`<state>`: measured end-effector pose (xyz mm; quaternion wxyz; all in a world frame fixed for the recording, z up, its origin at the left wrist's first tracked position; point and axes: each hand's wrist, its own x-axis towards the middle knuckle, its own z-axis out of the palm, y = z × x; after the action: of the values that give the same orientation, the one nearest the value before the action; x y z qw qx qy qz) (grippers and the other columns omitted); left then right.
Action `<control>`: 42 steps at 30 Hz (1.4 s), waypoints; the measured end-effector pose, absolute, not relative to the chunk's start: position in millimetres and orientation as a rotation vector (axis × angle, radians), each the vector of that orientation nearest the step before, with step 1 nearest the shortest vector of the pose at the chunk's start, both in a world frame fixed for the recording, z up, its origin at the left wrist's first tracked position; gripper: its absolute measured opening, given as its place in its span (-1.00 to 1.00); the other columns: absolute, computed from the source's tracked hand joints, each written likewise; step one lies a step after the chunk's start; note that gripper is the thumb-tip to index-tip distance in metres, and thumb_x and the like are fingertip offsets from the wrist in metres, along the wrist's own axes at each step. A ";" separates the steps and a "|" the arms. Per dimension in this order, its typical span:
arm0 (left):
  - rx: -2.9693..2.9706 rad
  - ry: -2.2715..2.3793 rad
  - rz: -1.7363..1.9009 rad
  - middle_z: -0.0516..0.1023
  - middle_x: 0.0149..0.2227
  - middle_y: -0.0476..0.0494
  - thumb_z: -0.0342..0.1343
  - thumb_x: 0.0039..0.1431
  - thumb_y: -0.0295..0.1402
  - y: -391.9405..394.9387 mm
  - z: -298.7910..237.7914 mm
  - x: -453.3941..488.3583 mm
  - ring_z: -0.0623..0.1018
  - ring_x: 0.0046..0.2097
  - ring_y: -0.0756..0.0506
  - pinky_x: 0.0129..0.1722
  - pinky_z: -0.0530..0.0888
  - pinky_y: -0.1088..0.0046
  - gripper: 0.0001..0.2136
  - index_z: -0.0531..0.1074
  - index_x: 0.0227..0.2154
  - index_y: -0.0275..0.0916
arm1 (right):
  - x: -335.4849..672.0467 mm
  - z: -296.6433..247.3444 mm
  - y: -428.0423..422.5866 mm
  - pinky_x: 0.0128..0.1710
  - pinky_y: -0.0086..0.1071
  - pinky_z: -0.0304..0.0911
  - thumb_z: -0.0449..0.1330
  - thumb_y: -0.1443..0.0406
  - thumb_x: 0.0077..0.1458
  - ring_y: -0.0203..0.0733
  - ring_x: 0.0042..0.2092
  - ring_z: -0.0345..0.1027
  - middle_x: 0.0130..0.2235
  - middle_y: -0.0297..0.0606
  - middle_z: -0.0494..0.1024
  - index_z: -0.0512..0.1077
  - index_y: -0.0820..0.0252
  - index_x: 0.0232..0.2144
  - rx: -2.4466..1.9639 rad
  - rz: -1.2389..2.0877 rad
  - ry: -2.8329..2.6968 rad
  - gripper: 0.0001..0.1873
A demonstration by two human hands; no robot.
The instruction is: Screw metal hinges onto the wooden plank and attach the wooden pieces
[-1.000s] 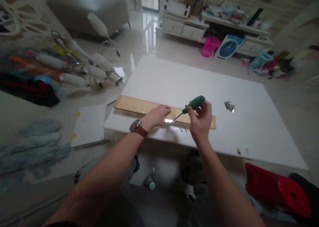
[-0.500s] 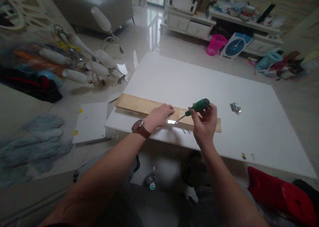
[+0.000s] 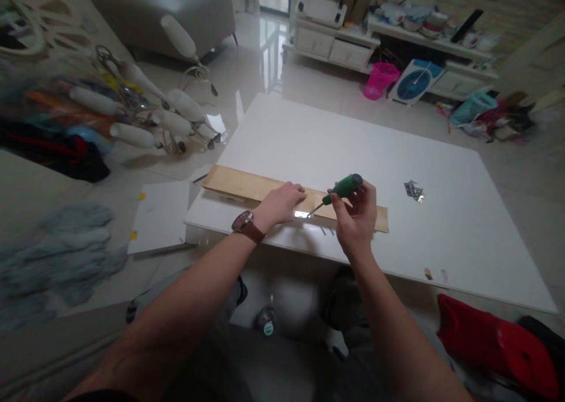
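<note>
Screwdriver [image 3: 344,188] at flat metal plate [image 3: 302,215]

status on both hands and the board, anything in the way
Left hand on wooden board. Right hand gripping green screwdriver, tip at shiny metal plate. Two screws close by, clear of the tip.

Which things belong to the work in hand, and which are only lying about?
Work, seemingly: green screwdriver in the right hand, wooden board under the left hand, shiny metal strip, two screws, loose metal parts.
Lying about, seemingly: pink basket, turquoise basket.
</note>
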<state>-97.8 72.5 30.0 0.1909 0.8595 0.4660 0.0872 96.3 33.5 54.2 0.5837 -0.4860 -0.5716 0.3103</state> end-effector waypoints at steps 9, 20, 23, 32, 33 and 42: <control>2.421 1.300 0.268 0.58 0.05 -0.25 0.21 0.20 -0.46 72.9 30.2 -98.1 0.48 0.07 -0.23 0.07 0.52 0.22 -0.85 0.57 -0.17 -0.18 | 95.3 54.7 34.3 -0.16 -0.21 0.64 0.39 0.17 0.15 -0.13 -0.08 0.60 -0.09 -0.29 0.59 0.34 -0.07 0.07 -1.132 0.751 -1.339 -0.52; 2.430 1.281 0.270 0.57 0.03 -0.27 0.21 0.23 -0.42 72.9 30.5 -97.8 0.48 0.07 -0.24 0.08 0.49 0.21 -0.80 0.58 -0.09 -0.18 | 93.0 50.8 33.4 -0.18 -0.23 0.65 0.43 0.26 0.06 -0.14 -0.08 0.60 -0.03 -0.32 0.55 0.39 -0.09 0.09 -1.168 0.693 -1.424 -0.45; 2.424 1.282 0.281 0.57 0.04 -0.26 0.21 0.23 -0.42 73.1 30.0 -97.8 0.48 0.07 -0.23 0.08 0.49 0.22 -0.78 0.58 -0.07 -0.16 | 92.0 52.1 32.8 -0.19 -0.25 0.64 0.46 0.28 0.01 -0.16 -0.14 0.60 -0.12 -0.37 0.58 0.39 -0.08 0.09 -1.176 0.679 -1.407 -0.40; 2.460 1.280 0.307 0.59 0.03 -0.24 0.13 0.24 -0.48 74.7 24.1 -98.1 0.49 0.04 -0.23 0.03 0.50 0.21 -0.86 0.56 -0.22 -0.19 | 89.9 49.5 33.5 -0.09 -0.12 0.64 0.40 0.28 0.09 -0.10 -0.11 0.65 -0.13 -0.33 0.66 0.36 -0.07 0.14 -1.131 0.706 -1.383 -0.41; 2.463 1.282 0.309 0.60 0.03 -0.24 0.12 0.24 -0.49 74.9 23.7 -98.1 0.49 0.04 -0.23 0.02 0.50 0.21 -0.86 0.56 -0.23 -0.19 | 90.0 49.0 33.8 -0.07 -0.12 0.64 0.39 0.28 0.11 -0.10 -0.09 0.65 -0.11 -0.32 0.66 0.35 -0.07 0.15 -1.120 0.721 -1.389 -0.43; 2.415 1.267 0.310 0.59 0.07 -0.23 0.12 0.22 -0.51 76.0 22.7 -98.8 0.49 0.07 -0.23 0.06 0.49 0.21 -0.81 0.57 -0.19 -0.18 | 90.9 48.4 39.2 -0.17 -0.19 0.61 0.45 0.24 0.01 -0.14 -0.17 0.58 -0.17 -0.37 0.58 0.33 -0.07 0.09 -1.168 0.643 -1.406 -0.38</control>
<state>-98.8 76.0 22.7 0.1973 0.8625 0.4526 0.1108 90.9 39.2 48.4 0.5663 -0.4967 -0.5981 0.2735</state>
